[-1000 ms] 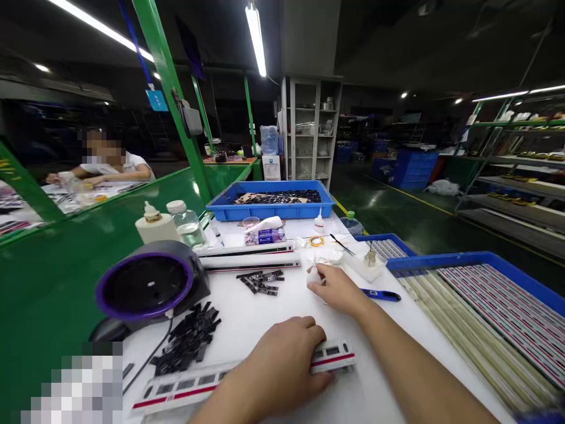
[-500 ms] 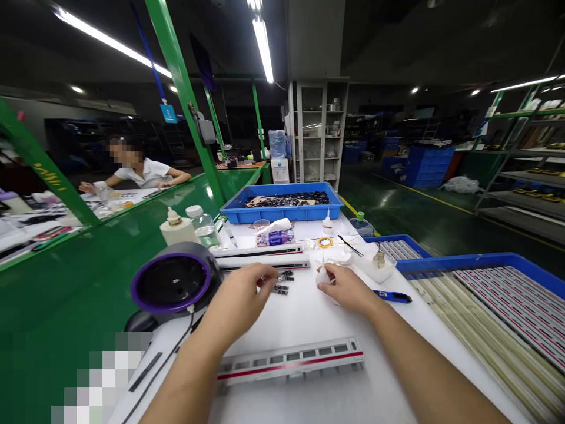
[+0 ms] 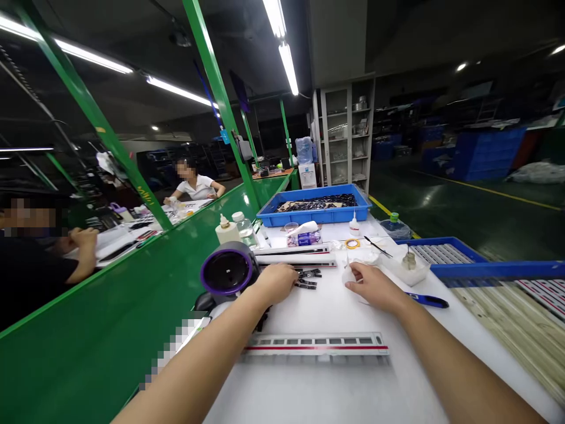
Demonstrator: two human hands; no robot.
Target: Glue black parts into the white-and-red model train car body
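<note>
My left hand (image 3: pixel 277 281) reaches over a small pile of black plastic strips (image 3: pixel 309 278) on the white bench, fingertips touching them. My right hand (image 3: pixel 375 285) rests on the bench, its fingers closed around a small white glue bottle (image 3: pixel 348 274). A long white model train side panel with a red stripe (image 3: pixel 315 343) lies flat in front of me, free of both hands. Two more white panels (image 3: pixel 295 254) lie behind the black strips.
A purple-rimmed round device (image 3: pixel 226 272) sits left of my left hand. A blue tray of black parts (image 3: pixel 315 205) stands at the back, blue trays of striped panels (image 3: pixel 494 277) at right. A blue knife (image 3: pixel 427 301) lies by my right wrist. Two people sit beyond the green divider (image 3: pixel 132 294).
My left hand let go of the striped panel, moved forward to the black strips and now touches them. The camera view swung left. My right hand stayed on the bottle.
</note>
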